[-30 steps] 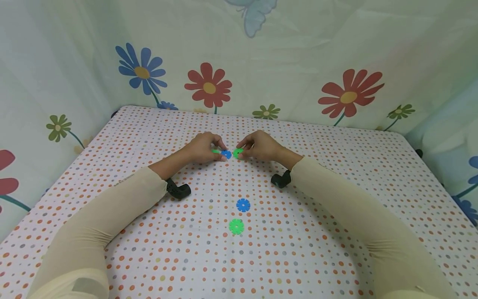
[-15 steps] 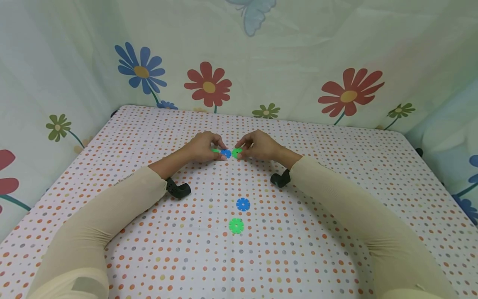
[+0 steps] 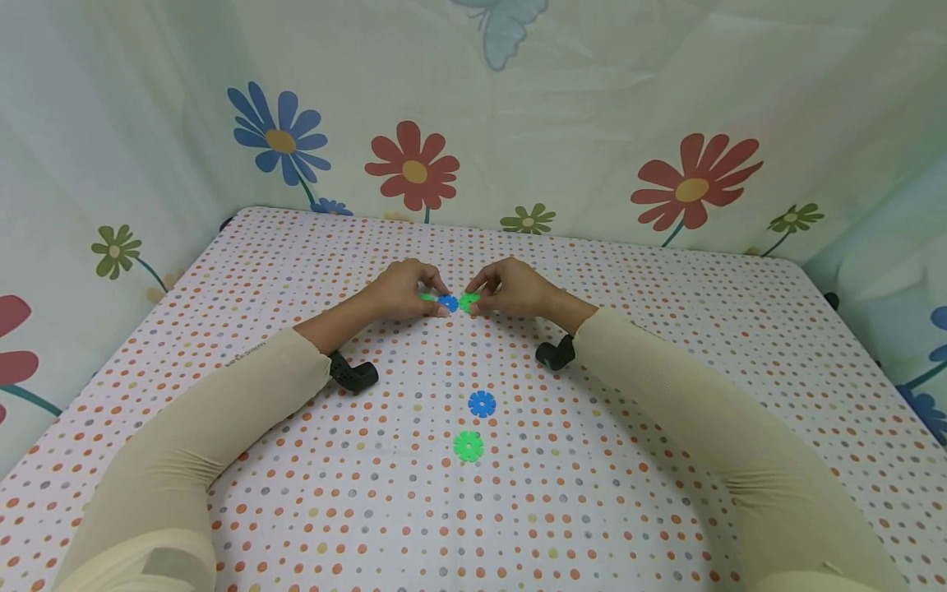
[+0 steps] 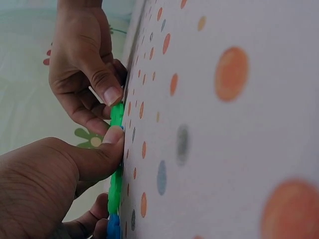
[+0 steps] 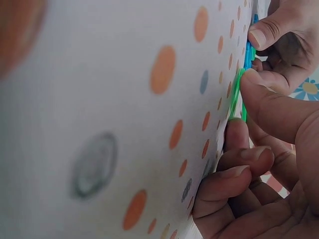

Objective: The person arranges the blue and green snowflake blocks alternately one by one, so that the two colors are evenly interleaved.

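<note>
Right hand (image 3: 518, 289) and its green disc (image 3: 466, 302) have edged slightly left since the first head frame; left hand (image 3: 403, 291) looks static. Left to right: left fingers clamped on blue disc (image 3: 448, 303), green piece (image 3: 427, 298) poking out on its left. Then green disc, pinched in right fingers at or just over the surface (image 3: 296, 510), immediately right of blue disc, rims meeting; can't tell if slots interlock. Round parts, no long axis; hands about equally near the join. Loose green disc (image 3: 468, 446), loose blue disc (image 3: 482, 404) lie flat nearer the person.
</note>
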`<state>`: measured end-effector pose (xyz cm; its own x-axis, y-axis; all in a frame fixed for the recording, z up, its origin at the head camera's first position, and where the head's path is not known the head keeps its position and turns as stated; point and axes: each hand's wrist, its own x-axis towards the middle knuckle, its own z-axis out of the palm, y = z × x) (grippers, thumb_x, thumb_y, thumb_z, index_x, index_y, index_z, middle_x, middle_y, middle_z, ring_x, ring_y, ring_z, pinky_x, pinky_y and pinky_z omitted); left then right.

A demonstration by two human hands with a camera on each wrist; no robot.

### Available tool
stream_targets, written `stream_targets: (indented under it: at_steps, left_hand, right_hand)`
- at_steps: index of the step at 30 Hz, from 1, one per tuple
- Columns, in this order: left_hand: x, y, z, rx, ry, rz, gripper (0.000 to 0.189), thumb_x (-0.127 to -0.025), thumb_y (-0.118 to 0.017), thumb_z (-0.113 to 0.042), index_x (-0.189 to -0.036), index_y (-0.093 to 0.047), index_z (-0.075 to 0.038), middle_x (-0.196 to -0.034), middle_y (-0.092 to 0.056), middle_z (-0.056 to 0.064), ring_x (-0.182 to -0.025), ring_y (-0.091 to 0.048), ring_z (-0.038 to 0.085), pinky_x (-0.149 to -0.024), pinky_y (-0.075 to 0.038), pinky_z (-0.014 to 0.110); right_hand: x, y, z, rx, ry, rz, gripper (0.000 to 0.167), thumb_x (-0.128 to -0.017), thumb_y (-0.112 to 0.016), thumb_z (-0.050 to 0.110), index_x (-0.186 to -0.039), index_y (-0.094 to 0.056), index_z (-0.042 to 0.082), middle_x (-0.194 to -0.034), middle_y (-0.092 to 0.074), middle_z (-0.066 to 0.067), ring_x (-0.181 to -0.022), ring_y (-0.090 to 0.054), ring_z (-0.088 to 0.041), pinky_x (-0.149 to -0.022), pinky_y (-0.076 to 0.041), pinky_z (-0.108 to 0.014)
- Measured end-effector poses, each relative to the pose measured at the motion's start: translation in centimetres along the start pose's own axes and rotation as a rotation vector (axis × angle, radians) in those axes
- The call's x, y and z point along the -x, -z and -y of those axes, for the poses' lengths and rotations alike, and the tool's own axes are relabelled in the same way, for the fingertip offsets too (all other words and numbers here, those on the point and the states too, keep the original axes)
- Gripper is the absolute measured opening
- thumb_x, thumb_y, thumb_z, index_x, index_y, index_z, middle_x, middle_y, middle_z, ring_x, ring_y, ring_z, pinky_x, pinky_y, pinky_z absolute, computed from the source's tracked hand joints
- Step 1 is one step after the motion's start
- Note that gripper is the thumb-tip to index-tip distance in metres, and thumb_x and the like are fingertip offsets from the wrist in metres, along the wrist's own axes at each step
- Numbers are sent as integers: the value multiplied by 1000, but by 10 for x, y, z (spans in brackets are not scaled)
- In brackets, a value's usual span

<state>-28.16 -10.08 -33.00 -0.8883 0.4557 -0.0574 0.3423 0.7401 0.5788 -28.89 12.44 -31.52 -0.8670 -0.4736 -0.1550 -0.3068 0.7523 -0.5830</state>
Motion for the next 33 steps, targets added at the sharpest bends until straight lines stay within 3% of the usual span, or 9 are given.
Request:
stream_targets:
  at_steps: [28, 33]
  left_hand:
    - [-1, -1, 2, 3, 4, -6, 30, -84, -79, -31, -109, -72, -16, -123, -66, 9, -119, -58, 28, -101, -46, 46]
    - [-1, -1, 1, 1, 6, -6, 30, -84, -79, -31, -108, -72, -16, -123, -66, 9, -120, -58, 29, -102, -46, 46]
  right_hand:
    - [1, 0, 3, 10, -9, 30, 31, -85, -79, 27, -111, -71, 11, -87, -62, -3, -74, -52, -14, -66, -42, -26]
    - [2, 1, 4, 29, -7, 41, 31, -89, -73, 30, -114, -69, 11, -91, -65, -4, -76, -54, -14, -67, -43, -25]
